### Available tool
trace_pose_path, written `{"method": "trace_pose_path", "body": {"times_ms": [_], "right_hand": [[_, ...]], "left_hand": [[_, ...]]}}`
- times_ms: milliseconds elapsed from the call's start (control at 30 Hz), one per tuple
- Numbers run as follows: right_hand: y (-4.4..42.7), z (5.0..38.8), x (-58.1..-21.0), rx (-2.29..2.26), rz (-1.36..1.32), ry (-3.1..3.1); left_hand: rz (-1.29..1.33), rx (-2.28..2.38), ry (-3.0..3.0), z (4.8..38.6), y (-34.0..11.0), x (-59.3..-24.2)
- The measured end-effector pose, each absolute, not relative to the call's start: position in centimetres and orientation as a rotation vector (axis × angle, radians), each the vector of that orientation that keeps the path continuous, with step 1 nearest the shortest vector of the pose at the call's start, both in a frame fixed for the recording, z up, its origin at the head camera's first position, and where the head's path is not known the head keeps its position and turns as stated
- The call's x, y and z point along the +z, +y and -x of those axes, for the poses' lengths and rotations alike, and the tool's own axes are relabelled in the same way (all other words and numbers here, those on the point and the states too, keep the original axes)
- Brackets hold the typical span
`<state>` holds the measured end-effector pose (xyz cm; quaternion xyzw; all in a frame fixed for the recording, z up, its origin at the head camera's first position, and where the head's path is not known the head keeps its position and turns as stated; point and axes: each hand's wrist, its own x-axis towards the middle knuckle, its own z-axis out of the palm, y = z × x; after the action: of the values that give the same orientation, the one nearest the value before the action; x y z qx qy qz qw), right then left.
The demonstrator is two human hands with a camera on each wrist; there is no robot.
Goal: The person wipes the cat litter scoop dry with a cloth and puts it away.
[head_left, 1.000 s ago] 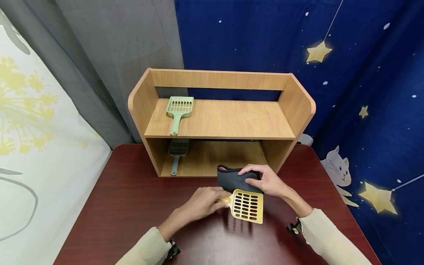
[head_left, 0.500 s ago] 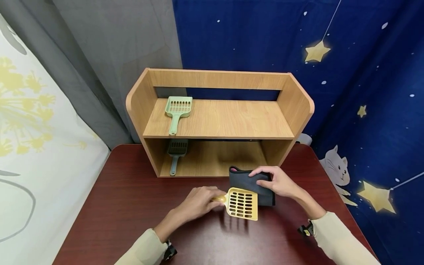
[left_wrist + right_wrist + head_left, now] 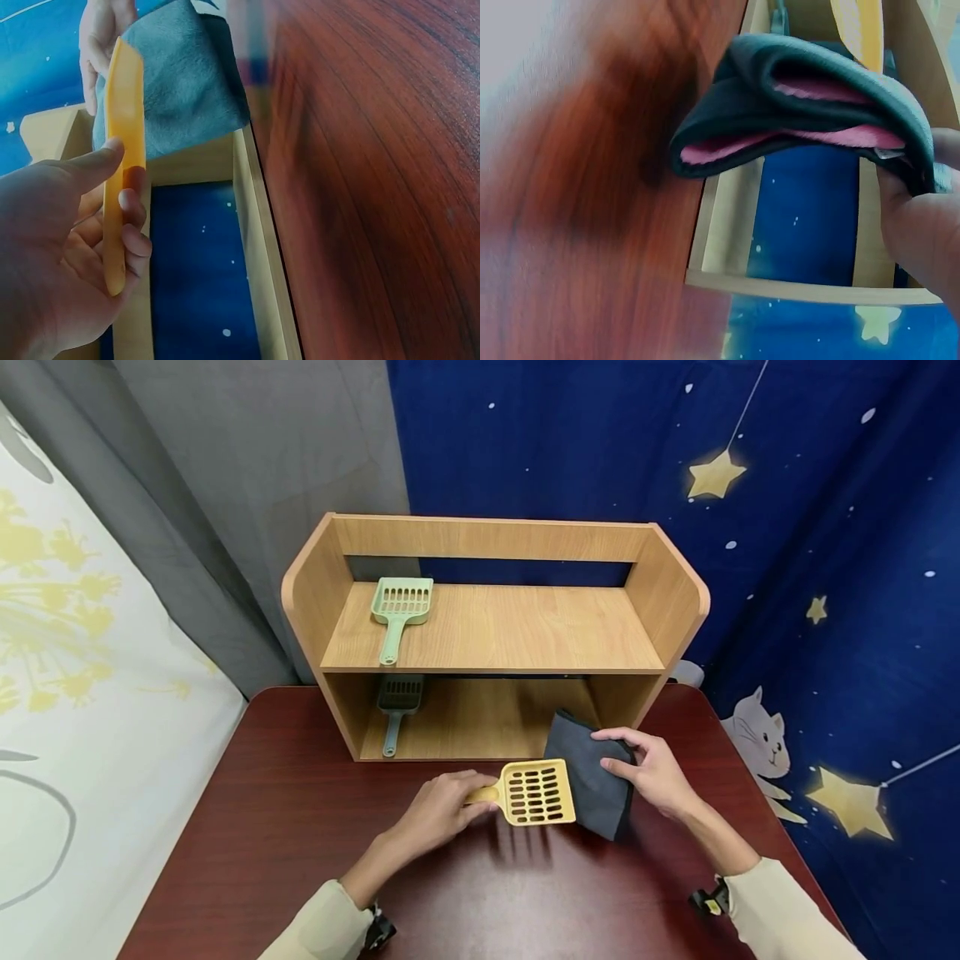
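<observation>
My left hand [image 3: 442, 806] grips a yellow litter scoop [image 3: 126, 105] by its handle, thumb on one side and fingers curled round the other. The scoop's slotted head points right, above the table. In my right hand [image 3: 660, 772], a folded dark grey cloth [image 3: 591, 772] is pinched between thumb and fingers near its upper right edge. It hangs tilted; the right wrist view shows pink lining [image 3: 862, 136] inside its folds. From the head view the scoop's right edge overlaps the cloth's left side; whether they touch I cannot tell.
Behind the hands stands a two-tier wooden shelf [image 3: 491, 631]. A green litter scoop [image 3: 400, 610] lies at the left of its upper tier, a grey one [image 3: 397, 702] on the lower tier beneath it. The dark red table [image 3: 285, 827] extends round the shelf; curtains [image 3: 525, 443] hang behind.
The cloth has moved right with my right hand and turned to a steeper tilt. My left hand has shifted left and slightly farther from me, and the scoop covers less of the cloth.
</observation>
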<state>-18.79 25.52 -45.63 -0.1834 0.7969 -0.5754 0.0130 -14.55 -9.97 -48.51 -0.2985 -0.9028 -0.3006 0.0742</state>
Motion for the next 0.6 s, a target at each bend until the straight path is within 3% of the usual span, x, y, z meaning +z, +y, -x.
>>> {"method": "trace_pose_path", "body": {"times_ms": [233,600], "right_hand": [[24.4,17.5,-45.5,-2.213,0.306,2.036],[21.3,16.7,-46.4,-2.506,0.12,1.651]], "left_hand": [[0.806,-1.042,-2.658,14.6,-10.0,-48.5],[0.758,-1.264,-2.559,14.4,-8.7,-48.7]]}}
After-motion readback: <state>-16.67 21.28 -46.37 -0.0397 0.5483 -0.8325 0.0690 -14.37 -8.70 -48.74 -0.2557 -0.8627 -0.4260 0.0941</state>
